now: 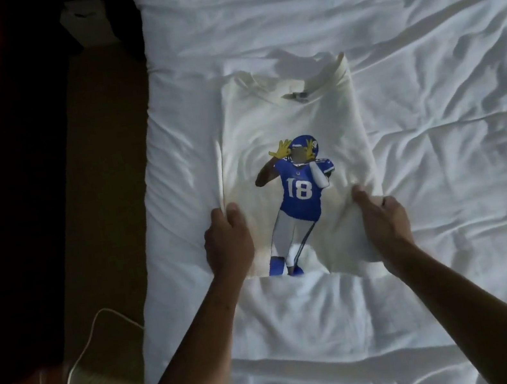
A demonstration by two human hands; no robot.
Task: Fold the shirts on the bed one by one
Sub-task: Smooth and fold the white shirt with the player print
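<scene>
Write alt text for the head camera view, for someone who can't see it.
A left hand and a right hand each grip a side edge of a cream T-shirt, printed with a football player numbered 18, lying on a white bed sheet.

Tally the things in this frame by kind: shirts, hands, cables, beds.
Shirts: 1, the cream T-shirt with a blue player print
Hands: 2, left hand and right hand, both gripping the shirt
Cables: 1, white cable on the floor
Beds: 1, white-sheeted bed
Total: 5
</scene>
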